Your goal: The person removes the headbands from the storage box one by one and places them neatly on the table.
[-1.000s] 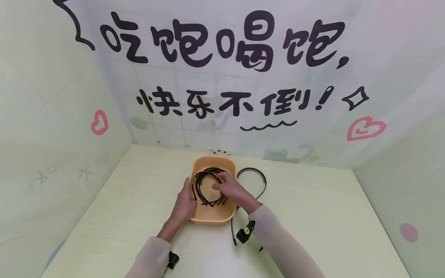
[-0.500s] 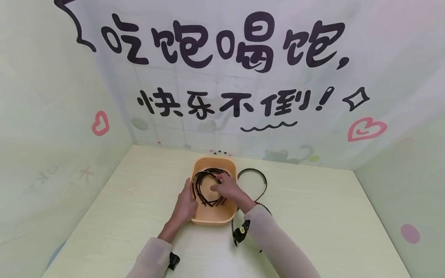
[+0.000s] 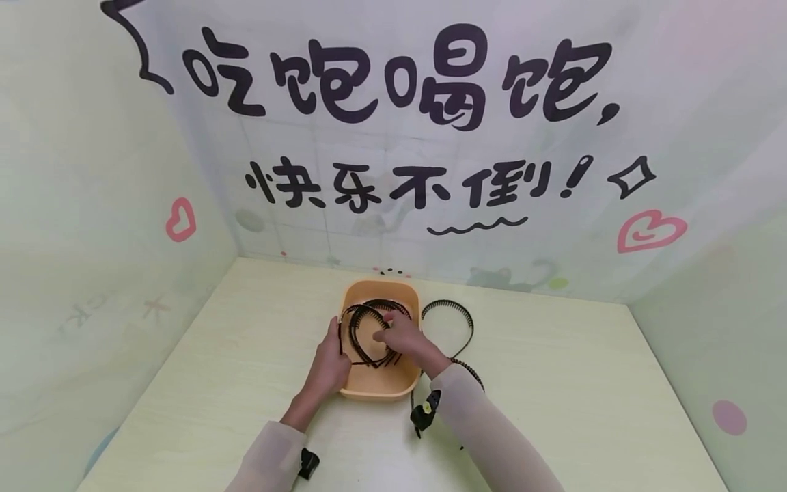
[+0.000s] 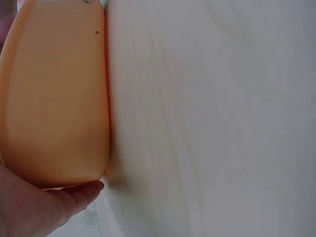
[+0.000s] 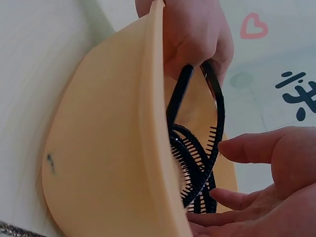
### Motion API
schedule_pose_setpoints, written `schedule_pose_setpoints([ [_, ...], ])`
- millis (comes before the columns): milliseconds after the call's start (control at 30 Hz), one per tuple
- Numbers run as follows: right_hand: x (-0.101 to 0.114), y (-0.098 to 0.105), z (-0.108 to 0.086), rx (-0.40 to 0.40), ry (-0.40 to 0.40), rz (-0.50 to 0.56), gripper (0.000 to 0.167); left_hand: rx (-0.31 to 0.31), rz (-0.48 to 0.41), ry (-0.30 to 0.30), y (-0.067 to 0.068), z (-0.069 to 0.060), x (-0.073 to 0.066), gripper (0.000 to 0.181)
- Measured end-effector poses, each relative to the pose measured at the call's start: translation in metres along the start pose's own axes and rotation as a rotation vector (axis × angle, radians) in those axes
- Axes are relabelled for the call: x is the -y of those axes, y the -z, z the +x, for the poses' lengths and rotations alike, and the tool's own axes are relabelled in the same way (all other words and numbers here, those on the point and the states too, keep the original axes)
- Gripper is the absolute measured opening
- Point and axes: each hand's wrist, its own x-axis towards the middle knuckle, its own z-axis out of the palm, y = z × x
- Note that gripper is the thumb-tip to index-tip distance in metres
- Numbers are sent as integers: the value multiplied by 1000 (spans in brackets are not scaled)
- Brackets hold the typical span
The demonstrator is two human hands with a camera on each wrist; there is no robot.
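Note:
In the head view, my left hand (image 3: pixel 328 362) grips the left side of an orange plastic bin (image 3: pixel 376 395). Its fingers (image 4: pixel 81 195) lie along the outer wall in the left wrist view. Several black toothed headbands (image 5: pixel 195 163) overlap inside the bin. The ends of the top one reach up to my left hand; whether that hand also holds them, I cannot tell. My right hand (image 3: pixel 406 338) is over the bin's right side. Its thumb and fingers are spread apart beside the top headband, the thumb tip at or very near its band.
On the table (image 3: pixel 553 383), a loose headband (image 3: pixel 447 302) lies right of the bin. Another headband (image 3: pixel 472 372) is partly hidden under the right forearm. A printed wall sheet (image 3: pixel 381 232) stands close behind the bin.
The top headband has shifted in the bin, and one of its ends now points at my left thumb. My right hand has dipped slightly; my left hand keeps its hold on the bin.

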Motion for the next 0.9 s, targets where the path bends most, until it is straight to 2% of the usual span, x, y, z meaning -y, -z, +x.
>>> schedule_pose_setpoints([
  [200, 1, 2, 0, -51, 3, 58, 48, -1, -5, -9, -1, -2, 0, 84],
  [467, 9, 6, -5, -165, 107, 101, 46, -32, -17, -57, 2, -2, 1, 84],
  [733, 10, 11, -4, -310, 211, 73, 37, -22, -1, -39, 1, -2, 0, 84],
  [900, 7, 14, -4, -287, 214, 136, 41, -26, 10, -49, 1, -2, 0, 84],
])
